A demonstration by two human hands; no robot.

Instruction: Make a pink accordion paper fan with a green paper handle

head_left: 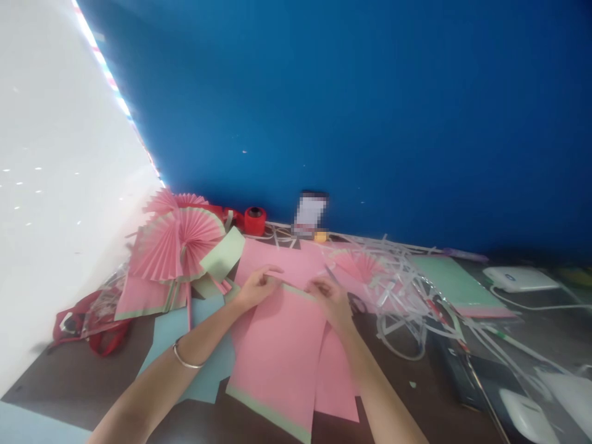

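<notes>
A pink paper sheet (282,351) with pale green edges lies in front of me, its far edge between my hands. My left hand (259,288) pinches the left part of that far edge, where a narrow fold seems to run. At the right end of the same edge, my right hand (332,299) has its fingertips closed on the paper. More pink sheets (337,376) lie underneath and behind it. Left of my left hand are pleated pink paper fans (180,243) with green rims, one on a pink stick. A small pale green paper (224,253) leans near them.
Blue paper (203,345) lies under my left forearm. Red tape rolls (255,221) and a phone (309,213) stand by the blue wall. Tangled white strips (398,296), a green sheet pack (457,283) and a white device (522,279) occupy the right side.
</notes>
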